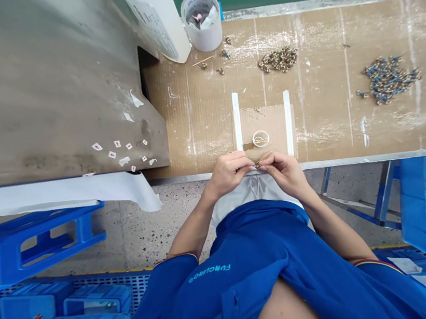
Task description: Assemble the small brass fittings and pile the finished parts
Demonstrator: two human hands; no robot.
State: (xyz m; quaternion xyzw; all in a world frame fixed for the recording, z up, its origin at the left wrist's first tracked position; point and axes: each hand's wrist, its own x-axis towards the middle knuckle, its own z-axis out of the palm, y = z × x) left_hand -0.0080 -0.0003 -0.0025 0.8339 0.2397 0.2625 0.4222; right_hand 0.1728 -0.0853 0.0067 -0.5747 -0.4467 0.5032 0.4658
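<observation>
At the front edge of the bench, my left hand (232, 171) and my right hand (283, 171) meet fingertip to fingertip. Both are closed in a pinch on one small blue and brass-coloured part (257, 165), mostly hidden by the fingers. Just beyond the fingertips sits a small round white dish (261, 138) with thin curved pieces in it. It rests on a cardboard pad (270, 120) flanked by two white tape strips. A few tiny brass bits (257, 109) lie at the pad's far edge.
Farther back is a pile of brass-coloured parts (278, 60); a blue and brass pile (386, 79) lies to the right. A white tub (203, 22), a white bottle (159, 20) and a thin stick (202, 61) are back left. A metal housing (69, 84) borders the left side.
</observation>
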